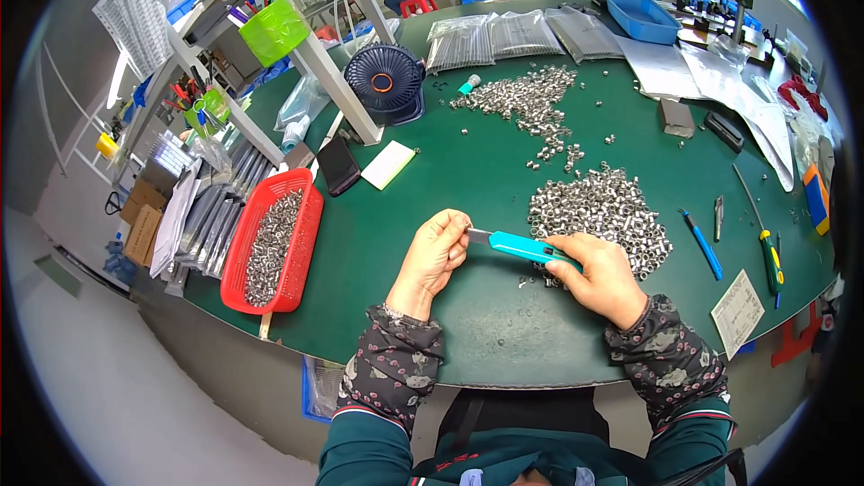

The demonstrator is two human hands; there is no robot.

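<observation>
My right hand (598, 272) is wrapped round the teal handle of a utility knife (517, 246), held level above the table. Its grey blade reaches left to the fingertips of my left hand (434, 252). Those fingers are closed in a pinch at the blade's tip; whatever is in them is too small and covered to make out. Just behind the knife and my right hand lies a heap of small silvery metal rings (594, 211). A second, looser spread of similar metal pieces (526, 103) lies farther back.
A red basket (317, 216) of metal pieces stands left, near a phone (338, 166), yellow notepad (389, 166) and fan (385, 81). Right are a blue pen-like tool (702, 245), a screwdriver (771, 261) and a paper slip (738, 310). Bagged rods (522, 34) and a blue tray (643, 18) line the back.
</observation>
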